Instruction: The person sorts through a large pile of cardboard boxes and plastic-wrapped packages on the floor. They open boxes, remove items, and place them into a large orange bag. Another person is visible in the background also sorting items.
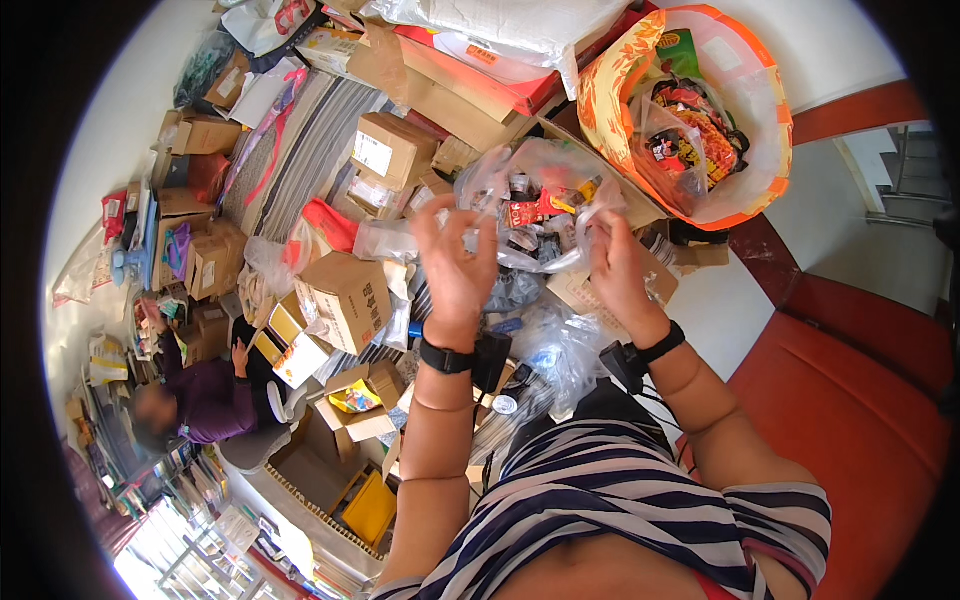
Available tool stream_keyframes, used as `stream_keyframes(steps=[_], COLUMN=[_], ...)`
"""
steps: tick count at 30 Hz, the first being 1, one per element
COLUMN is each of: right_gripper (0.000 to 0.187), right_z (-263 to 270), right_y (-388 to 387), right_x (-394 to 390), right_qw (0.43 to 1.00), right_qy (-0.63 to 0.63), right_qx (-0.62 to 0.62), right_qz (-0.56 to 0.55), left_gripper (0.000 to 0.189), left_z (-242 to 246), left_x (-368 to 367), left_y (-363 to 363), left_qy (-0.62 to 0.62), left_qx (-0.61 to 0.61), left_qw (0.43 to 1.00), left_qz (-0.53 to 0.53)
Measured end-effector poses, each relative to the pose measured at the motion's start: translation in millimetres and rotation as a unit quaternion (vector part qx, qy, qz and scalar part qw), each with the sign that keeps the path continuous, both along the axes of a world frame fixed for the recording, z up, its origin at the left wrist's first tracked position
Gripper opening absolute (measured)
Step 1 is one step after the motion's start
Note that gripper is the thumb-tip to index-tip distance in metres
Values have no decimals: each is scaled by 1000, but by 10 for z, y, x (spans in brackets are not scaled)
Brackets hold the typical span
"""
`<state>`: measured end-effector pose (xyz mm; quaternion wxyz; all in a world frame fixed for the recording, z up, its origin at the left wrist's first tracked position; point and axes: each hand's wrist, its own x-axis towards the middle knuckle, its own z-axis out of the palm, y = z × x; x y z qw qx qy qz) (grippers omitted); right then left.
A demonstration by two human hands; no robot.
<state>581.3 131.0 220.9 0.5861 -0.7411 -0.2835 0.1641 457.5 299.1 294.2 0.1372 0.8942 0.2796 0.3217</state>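
A clear plastic bag (525,259) lies with its mouth wide in front of me. Inside it are several small wrapped packets, among them a red packet (525,213) bearing writing. My right hand (619,262) pinches the bag's rim on the right between thumb and fingers. At the left side of the bag, my left hand (456,262) has curled, spread fingers and is slightly blurred. Thin film shows near its fingertips; whether they grip it is unclear. Both wrists wear black straps with devices attached.
A large orange-rimmed bag (780,142) with food packets stands beyond my right hand. Cardboard boxes (341,300) crowd the left, and crumpled clear plastic (559,352) lies nearer. A red couch (840,420) is at right. Another person (214,401) sits at far left among boxes.
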Motion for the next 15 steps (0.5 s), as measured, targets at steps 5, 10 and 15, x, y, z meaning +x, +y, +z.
stream_keyframes(steps=[5, 10, 15], right_gripper=[46, 62, 68], right_z=[-23, 286, 350], right_y=[310, 469, 589], right_x=[240, 512, 545], right_qw=[950, 972, 941], right_qy=[284, 12, 91], right_qx=[103, 114, 45], right_qz=[84, 207, 323], left_gripper=[17, 27, 28], left_z=[-153, -163, -89], left_x=[339, 442, 442], left_y=[-220, -91, -47], left_qy=[-64, -40, 41], left_qx=[-515, -699, -679], left_qw=[835, 695, 712], left_qz=[-184, -165, -172])
